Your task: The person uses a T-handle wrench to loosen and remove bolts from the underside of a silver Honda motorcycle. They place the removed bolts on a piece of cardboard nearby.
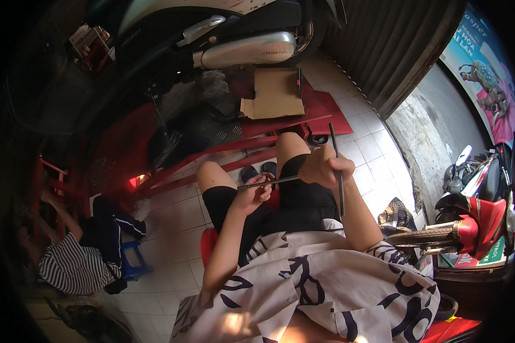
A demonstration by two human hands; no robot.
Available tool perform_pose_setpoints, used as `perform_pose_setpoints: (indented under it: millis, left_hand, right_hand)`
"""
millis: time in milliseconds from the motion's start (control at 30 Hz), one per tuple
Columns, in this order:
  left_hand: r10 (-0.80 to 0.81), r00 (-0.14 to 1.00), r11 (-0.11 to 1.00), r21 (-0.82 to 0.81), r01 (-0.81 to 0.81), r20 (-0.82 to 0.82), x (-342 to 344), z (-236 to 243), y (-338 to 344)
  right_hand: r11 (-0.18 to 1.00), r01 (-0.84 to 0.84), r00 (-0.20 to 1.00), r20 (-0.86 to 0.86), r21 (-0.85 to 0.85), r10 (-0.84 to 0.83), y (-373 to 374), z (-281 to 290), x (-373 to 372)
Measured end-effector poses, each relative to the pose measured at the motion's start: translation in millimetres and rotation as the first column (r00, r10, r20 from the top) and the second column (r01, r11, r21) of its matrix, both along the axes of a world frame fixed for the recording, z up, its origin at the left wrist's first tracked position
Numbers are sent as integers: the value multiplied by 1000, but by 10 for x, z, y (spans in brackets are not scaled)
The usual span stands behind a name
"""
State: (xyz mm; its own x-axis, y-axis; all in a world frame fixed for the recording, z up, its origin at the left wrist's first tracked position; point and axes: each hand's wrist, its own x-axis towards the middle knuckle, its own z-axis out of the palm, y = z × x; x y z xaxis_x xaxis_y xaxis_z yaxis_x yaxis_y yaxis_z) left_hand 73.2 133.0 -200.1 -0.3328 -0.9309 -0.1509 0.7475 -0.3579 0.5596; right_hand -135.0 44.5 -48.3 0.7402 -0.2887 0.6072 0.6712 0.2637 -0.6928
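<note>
My left hand [254, 198] is closed round a thin dark metal rod [286, 180], which runs across my lap to my right fist. Fingers curled, my right hand [324, 167] grips a second dark metal bar [341, 194] standing crosswise to the first. The right fist covers the place where the two meet, so I cannot tell whether they are one T-shaped tool or separate pieces. Both hands are over my thighs, in front of a low red metal stand [332, 110].
A motorbike with a silver exhaust [249, 50] stands on the red stand, beside an opened cardboard box [274, 94]. At left, another person in a striped shirt [77, 263] sits near a blue stool [134, 260]. A red motorbike [480, 226] is at right.
</note>
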Motion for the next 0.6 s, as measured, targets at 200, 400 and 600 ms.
perform_pose_setpoints:
  millis: [200, 400, 600]
  left_hand:
    - [333, 940, 941, -27, -336, -79, 224, -128, -50]
    - [475, 877, 877, 120, -466, -71, 214, -22, -92]
    - [493, 870, 868, -49, -494, -24, 498, 38, -74]
  right_hand:
    - [945, 260, 681, -657, -197, -324, -169, -163, -275]
    - [939, 41, 532, -788, -341, -309, -177, -452, -464]
    - [991, -60, 647, -761, -116, -50, -77, -528, -254]
